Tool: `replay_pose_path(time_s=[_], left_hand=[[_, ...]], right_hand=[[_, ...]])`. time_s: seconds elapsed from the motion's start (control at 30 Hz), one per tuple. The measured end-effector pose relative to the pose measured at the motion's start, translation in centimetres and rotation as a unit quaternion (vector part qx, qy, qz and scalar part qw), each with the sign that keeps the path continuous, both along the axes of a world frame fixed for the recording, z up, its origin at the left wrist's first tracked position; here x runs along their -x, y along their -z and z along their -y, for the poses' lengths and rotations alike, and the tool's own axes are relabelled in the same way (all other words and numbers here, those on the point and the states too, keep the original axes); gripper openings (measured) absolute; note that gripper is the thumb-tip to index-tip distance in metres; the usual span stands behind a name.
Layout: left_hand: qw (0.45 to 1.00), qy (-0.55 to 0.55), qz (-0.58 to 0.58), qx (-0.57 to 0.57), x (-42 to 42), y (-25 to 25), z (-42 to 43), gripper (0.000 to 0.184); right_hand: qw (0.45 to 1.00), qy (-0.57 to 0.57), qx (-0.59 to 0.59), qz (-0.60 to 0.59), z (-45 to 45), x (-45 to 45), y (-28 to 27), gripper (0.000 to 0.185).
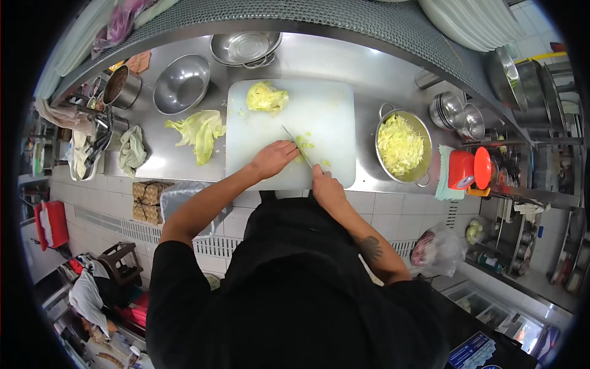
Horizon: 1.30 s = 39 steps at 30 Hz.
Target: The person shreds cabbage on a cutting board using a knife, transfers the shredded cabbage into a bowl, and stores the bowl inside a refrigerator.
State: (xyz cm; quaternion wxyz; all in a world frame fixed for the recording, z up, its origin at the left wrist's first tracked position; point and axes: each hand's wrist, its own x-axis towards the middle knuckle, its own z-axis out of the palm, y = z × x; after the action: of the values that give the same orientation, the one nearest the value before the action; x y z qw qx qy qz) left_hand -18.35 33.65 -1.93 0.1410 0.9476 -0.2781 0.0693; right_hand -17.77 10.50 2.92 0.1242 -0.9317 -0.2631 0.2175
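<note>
On a white cutting board (332,123), my right hand (327,184) is closed round the handle of a knife (297,144), whose blade points up and to the left. My left hand (275,158) rests on the board left of the blade, its fingers bent together; what they hold, if anything, is hidden. Small pieces of cut lettuce (304,142) lie beside the blade. Part of a lettuce head (266,98) sits at the board's upper left. Loose lettuce leaves (201,134) lie left of the board.
A colander of shredded lettuce (399,144) stands right of the board, with a red scale (461,170) farther right. An empty metal bowl (181,84) and another colander (246,48) are behind. A cloth (131,151) lies left; a shelf edge (276,26) runs overhead.
</note>
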Motion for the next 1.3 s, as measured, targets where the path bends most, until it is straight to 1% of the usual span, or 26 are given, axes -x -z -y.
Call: replay_pose_path(time_s=[0.07, 0.1, 0.17, 0.2, 0.27, 0.33, 0.4, 0.43, 0.47, 0.5, 0.57, 0.6, 0.67, 0.73, 0.8, 0.9, 0.93, 1.03, 1.13, 1.17, 1.23, 1.27, 1.3], left_hand=[[1.0, -0.005, -0.022, -0.013, 0.7, 0.4, -0.1, 0.029], [1.0, 0.007, -0.006, -0.002, 0.8, 0.5, -0.2, 0.029], [1.0, 0.016, 0.018, 0.01, 0.2, 0.9, -0.6, 0.029], [1.0, 0.003, 0.014, 0.007, 0.7, 1.0, -0.4, 0.03], [1.0, -0.016, 0.017, 0.007, 0.5, 1.1, -0.1, 0.03], [0.999, 0.008, 0.044, 0.005, 0.9, 0.5, -0.6, 0.031], [0.998, 0.001, 0.054, 0.013, 0.5, 0.7, -0.8, 0.031], [0.998, -0.004, 0.053, 0.025, 1.1, 1.0, -0.6, 0.031], [0.998, -0.003, 0.052, 0.028, 1.2, 1.4, -0.7, 0.031], [0.999, -0.005, 0.042, 0.023, 0.9, 1.5, -0.8, 0.032], [1.0, -0.001, 0.022, 0.014, 1.9, 1.5, -1.1, 0.033], [0.999, 0.018, 0.024, 0.019, 1.7, 1.4, -1.4, 0.032], [0.999, 0.033, 0.03, 0.028, 1.1, 1.5, -1.6, 0.032], [0.996, 0.01, 0.08, 0.044, 1.3, 1.8, -1.4, 0.032], [0.996, 0.011, 0.079, 0.036, 1.1, 1.6, -1.6, 0.032], [0.996, 0.024, 0.079, 0.031, 0.8, 1.7, -2.3, 0.031], [0.996, 0.029, 0.073, 0.042, 1.3, 2.1, -2.1, 0.031], [0.995, 0.023, 0.082, 0.049, 1.5, 2.6, -2.2, 0.031], [0.996, 0.042, 0.076, 0.028, 1.6, 2.2, -2.6, 0.03], [0.996, 0.042, 0.077, 0.028, 1.5, 2.1, -2.5, 0.03], [0.995, 0.011, 0.088, 0.042, 2.0, 2.7, -2.3, 0.027], [0.996, 0.012, 0.072, 0.046, 2.0, 2.9, -2.4, 0.025], [0.997, 0.01, 0.067, 0.045, 2.4, 2.9, -2.4, 0.025]], right_hand=[[1.0, -0.006, 0.0, -0.004, 0.7, 0.5, -0.9, 0.015], [1.0, -0.006, -0.004, -0.005, 0.5, 0.7, -1.6, 0.016], [1.0, 0.0, -0.025, -0.003, 0.4, 0.2, 0.4, 0.017], [0.999, 0.011, -0.042, -0.012, 0.2, 0.8, 0.2, 0.018], [1.0, -0.006, -0.019, 0.004, -0.3, 0.0, -0.1, 0.015], [1.0, -0.013, -0.004, 0.009, -0.7, 1.2, -0.8, 0.013], [0.999, -0.013, 0.028, -0.04, -0.4, 1.2, -1.2, 0.013], [0.999, -0.011, 0.03, -0.043, -0.6, 1.4, -0.8, 0.013], [0.999, -0.006, 0.008, -0.03, -1.1, 1.1, 0.0, 0.013], [1.0, -0.004, -0.014, -0.016, -1.6, 0.7, -0.4, 0.014], [1.0, -0.006, -0.003, -0.029, -1.1, 1.3, -1.6, 0.014], [0.999, -0.007, 0.006, -0.033, -1.3, 1.1, -2.4, 0.014], [1.0, -0.005, -0.003, -0.026, -1.4, 0.7, -0.7, 0.014], [1.0, 0.0, -0.007, -0.026, -1.6, 0.9, -0.5, 0.014], [1.0, -0.014, -0.012, -0.01, -2.2, 0.8, -0.4, 0.015], [0.999, -0.01, 0.012, -0.043, -2.0, 1.4, -1.4, 0.015], [0.999, -0.006, -0.031, -0.019, -1.7, 1.3, 0.0, 0.014], [0.999, -0.017, -0.031, 0.009, -2.7, 0.8, 0.7, 0.014], [0.999, -0.017, -0.009, -0.03, -2.3, 1.6, -1.4, 0.014], [0.999, -0.017, -0.009, -0.029, -2.4, 1.4, -0.6, 0.014], [0.999, -0.011, -0.052, -0.011, -2.7, 1.3, 0.8, 0.014], [0.998, -0.001, -0.055, -0.015, -2.9, 1.1, 1.3, 0.018], [0.998, -0.002, -0.057, -0.02, -2.7, 1.6, 0.6, 0.018]])
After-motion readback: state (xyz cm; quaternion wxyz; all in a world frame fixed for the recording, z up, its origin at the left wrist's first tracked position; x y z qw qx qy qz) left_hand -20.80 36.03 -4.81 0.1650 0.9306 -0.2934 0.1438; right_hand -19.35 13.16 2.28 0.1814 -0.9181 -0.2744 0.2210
